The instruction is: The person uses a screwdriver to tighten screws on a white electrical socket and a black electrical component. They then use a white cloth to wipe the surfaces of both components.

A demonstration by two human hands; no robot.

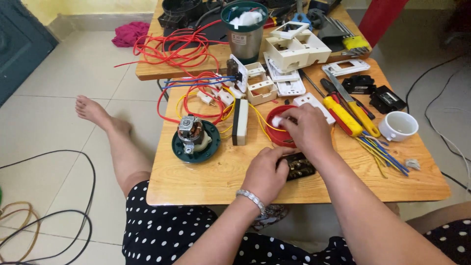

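The black terminal block [300, 167] lies near the front edge of the low wooden table [206, 181], its long axis running left to right and tilting slightly away toward the right. It sits directly under both hands, between them. The left hand [265, 174] closes on its left end, fingers curled around it, so this hand is the nearer and is the one holding it. The right hand [305, 130] reaches across just beyond the block, over the red bowl [275, 137], its fingers pinched on a small white piece [277, 121] at the bowl's rim; what that piece is I cannot tell.

Left of the bowl a white switch strip [240, 121] lies pointing away from the person, and further left stands a motor [192, 135] on a green round base. To the right lie yellow-handled screwdrivers [351, 118], loose wires [385, 154] and a white cup [398, 125].
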